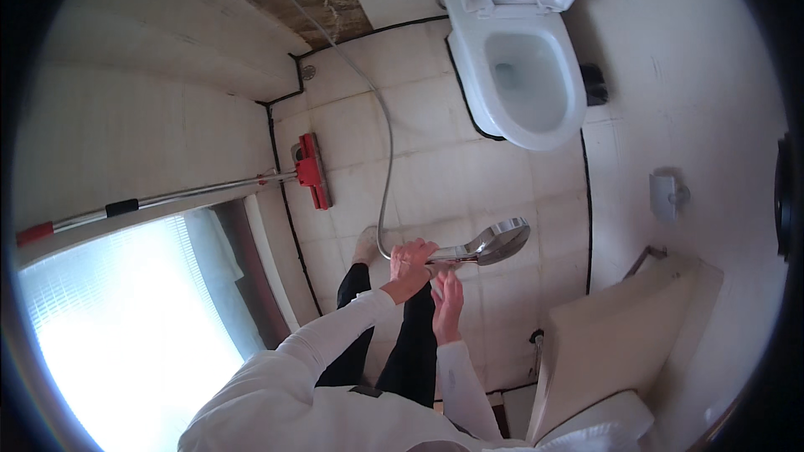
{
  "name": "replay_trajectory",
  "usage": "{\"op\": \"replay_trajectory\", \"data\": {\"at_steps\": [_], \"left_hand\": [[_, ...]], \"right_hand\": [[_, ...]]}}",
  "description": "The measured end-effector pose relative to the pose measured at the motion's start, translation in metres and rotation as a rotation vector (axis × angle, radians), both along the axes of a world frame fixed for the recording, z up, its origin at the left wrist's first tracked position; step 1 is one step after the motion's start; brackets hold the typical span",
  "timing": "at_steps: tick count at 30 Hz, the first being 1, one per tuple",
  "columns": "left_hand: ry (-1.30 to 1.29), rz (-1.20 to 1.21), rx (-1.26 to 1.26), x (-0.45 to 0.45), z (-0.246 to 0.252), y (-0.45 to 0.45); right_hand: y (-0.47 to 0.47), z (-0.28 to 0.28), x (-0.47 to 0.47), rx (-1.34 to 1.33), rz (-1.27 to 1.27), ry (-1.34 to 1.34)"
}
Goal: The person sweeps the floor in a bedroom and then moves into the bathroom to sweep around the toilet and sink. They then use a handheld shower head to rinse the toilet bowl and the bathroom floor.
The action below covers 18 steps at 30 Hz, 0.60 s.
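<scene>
My left hand (pixel 411 267) is closed around the handle of a chrome hand shower (pixel 502 242), whose round head points to the right. A grey metal shower hose (pixel 387 132) leaves the handle's lower end, curves over the tiled floor and runs up to the top left. Just below the handle is my right hand (pixel 448 307), fingers apart and raised, with no object seen in it. Whether its fingertips touch the handle, I cannot tell. The spray face of the shower head is mostly hidden from view.
A white toilet (pixel 534 81) with its lid up stands at the top right. To the left, a red sponge mop (pixel 312 172) leans with its pole along the wall by a bright window (pixel 132 307). A washbasin (pixel 615 326) is at the lower right. A floor drain (pixel 308 72) lies in the corner.
</scene>
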<state>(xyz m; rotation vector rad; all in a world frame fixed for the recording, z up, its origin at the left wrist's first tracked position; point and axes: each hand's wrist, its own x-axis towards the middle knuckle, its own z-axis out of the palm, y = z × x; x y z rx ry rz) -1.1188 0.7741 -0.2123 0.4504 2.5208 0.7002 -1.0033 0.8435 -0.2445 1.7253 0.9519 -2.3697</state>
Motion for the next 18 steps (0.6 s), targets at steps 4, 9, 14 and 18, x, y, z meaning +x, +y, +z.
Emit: {"op": "replay_trajectory", "data": {"at_steps": [4, 9, 14, 18], "left_hand": [[-0.020, -0.053, 0.073, 0.000, 0.014, -0.016], [-0.053, -0.375, 0.059, -0.006, 0.032, -0.066], [0.059, -0.462, 0.303, 0.000, 0.036, -0.132], [-0.139, -0.437, 0.296, -0.030, 0.023, -0.222]], "right_hand": [[-0.006, 0.009, -0.054, -0.115, -0.355, 0.277], [-0.048, 0.028, -0.061, -0.180, -0.549, 0.144], [-0.066, 0.027, -0.017, -0.034, -0.748, 0.170], [-0.080, 0.020, 0.052, 0.019, -0.745, 0.071]]}}
